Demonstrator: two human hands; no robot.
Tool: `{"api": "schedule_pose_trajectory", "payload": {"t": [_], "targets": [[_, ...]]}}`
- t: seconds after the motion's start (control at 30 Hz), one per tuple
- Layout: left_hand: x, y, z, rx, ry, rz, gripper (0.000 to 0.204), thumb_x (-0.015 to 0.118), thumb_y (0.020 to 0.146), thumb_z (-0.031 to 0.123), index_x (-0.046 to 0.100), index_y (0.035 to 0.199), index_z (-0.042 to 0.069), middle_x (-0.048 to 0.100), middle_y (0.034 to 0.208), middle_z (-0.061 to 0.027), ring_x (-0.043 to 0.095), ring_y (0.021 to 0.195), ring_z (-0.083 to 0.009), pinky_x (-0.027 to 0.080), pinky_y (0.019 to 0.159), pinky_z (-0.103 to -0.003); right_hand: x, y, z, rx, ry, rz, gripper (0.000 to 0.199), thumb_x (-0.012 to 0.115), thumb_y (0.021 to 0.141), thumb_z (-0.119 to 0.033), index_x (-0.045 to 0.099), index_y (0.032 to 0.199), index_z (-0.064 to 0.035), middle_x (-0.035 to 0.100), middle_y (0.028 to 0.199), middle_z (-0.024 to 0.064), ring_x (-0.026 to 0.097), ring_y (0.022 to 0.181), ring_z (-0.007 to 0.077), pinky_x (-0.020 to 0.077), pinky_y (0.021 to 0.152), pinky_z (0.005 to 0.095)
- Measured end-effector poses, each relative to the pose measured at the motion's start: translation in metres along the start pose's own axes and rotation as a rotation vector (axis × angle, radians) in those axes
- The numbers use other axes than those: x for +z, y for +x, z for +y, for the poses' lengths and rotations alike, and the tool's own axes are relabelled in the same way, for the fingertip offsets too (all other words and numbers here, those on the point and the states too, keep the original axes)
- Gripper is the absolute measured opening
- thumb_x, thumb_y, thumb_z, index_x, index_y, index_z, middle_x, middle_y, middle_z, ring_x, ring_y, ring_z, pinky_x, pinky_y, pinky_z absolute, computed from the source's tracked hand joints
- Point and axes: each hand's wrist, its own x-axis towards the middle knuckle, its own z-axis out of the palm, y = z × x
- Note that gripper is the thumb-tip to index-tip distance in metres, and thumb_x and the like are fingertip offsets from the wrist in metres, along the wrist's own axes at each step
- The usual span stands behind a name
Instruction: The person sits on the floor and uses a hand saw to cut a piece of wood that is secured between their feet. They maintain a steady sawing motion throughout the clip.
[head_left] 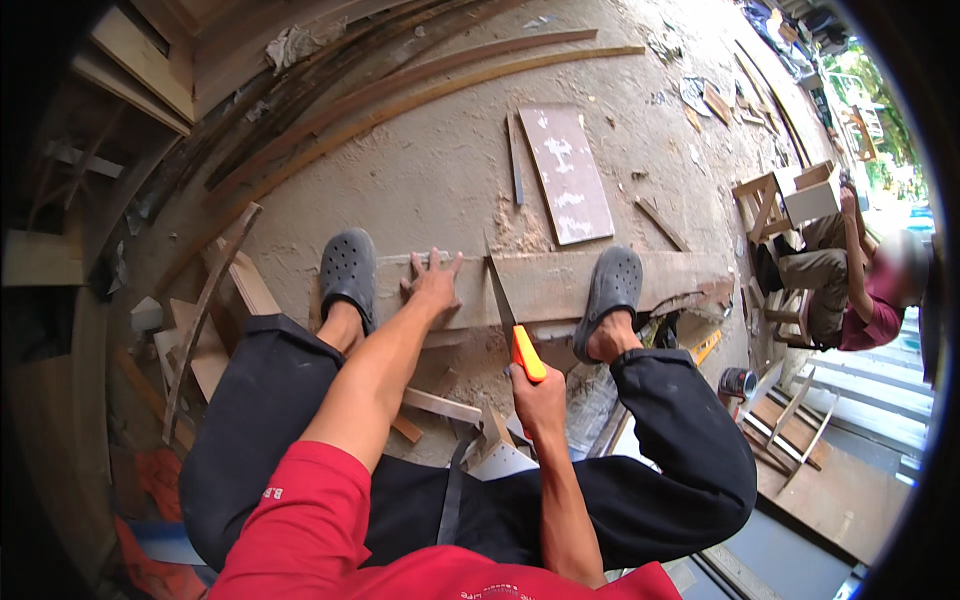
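Note:
A long wooden plank lies crosswise before me, with my grey clogs resting on it at both sides. My left hand presses on the plank, fingers spread. In my right hand is the orange and yellow handle of a handsaw, with the fingers wrapped round it. Its thin blade crosses the plank, a short way right of my left hand. Whether the teeth sit in a cut is too small to tell. Sawdust is heaped just beyond the blade.
Beyond the plank lie a paint-worn board and a thin dark strip. Long battens stretch across the far left. Offcuts lean at my left. A tin can stands at right; another person sits beyond, holding a pale box.

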Motion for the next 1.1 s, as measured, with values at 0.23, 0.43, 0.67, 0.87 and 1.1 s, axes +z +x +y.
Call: {"api": "schedule_pose_trajectory", "payload": {"t": [0.23, 0.43, 0.67, 0.87, 1.1], "targets": [[-0.005, 0.007, 0.002, 0.027, 0.017, 0.013, 0.101, 0.081, 0.077, 0.037, 0.017, 0.155, 0.040, 0.005, 0.164, -0.0150, -0.001, 0.145, -0.0544, 0.026, 0.106, -0.076, -0.007, -0.024, -0.026, -0.008, -0.007, 0.018, 0.027, 0.066, 0.086, -0.020, 0.061, 0.078, 0.0053, 0.058, 0.062, 0.0199, 0.057, 0.056, 0.0295, 0.0453, 0.058, 0.0416], [-0.001, 0.008, 0.007, 0.020, 0.034, -0.015, 0.102, 0.080, 0.078, 0.038, 0.015, 0.155, 0.040, 0.004, 0.164, -0.0148, 0.000, 0.145, -0.0537, 0.026, 0.106, -0.075, -0.017, -0.044, 0.005, -0.076, -0.027, 0.035, 0.024, 0.065, 0.085, -0.018, 0.061, 0.075, 0.0030, 0.060, 0.068, 0.0246, 0.061, 0.063, 0.0421, 0.0461, 0.059, 0.0455], [-0.002, 0.006, 0.001, 0.015, 0.056, -0.002, 0.102, 0.080, 0.078, 0.041, 0.013, 0.155, 0.040, 0.002, 0.164, -0.0146, -0.001, 0.145, -0.0543, 0.025, 0.106, -0.076, 0.001, -0.014, -0.007, -0.002, -0.047, 0.025, 0.027, 0.063, 0.086, -0.022, 0.062, 0.077, 0.0032, 0.061, 0.070, 0.0259, 0.063, 0.069, 0.0438, 0.0475, 0.064, 0.0474], [-0.001, 0.003, 0.009, -0.001, 0.039, -0.031, 0.101, 0.079, 0.078, 0.040, 0.014, 0.155, 0.040, 0.002, 0.164, -0.0144, -0.003, 0.145, -0.0540, 0.024, 0.107, -0.076, 0.000, -0.015, -0.014, -0.006, -0.010, 0.022, 0.026, 0.065, 0.085, -0.019, 0.061, 0.075, 0.0045, 0.059, 0.066, 0.0242, 0.061, 0.062, 0.0401, 0.0460, 0.060, 0.0450], [-0.002, 0.006, 0.008, -0.017, 0.019, -0.048, 0.101, 0.081, 0.078, 0.035, 0.015, 0.155, 0.041, 0.000, 0.165, -0.0125, -0.004, 0.146, -0.0515, 0.022, 0.108, -0.075, 0.020, 0.000, 0.005, -0.101, -0.009, 0.057, 0.027, 0.064, 0.086, -0.020, 0.060, 0.073, 0.0034, 0.057, 0.063, 0.0234, 0.057, 0.056, 0.0386, 0.0446, 0.056, 0.0437]]}}
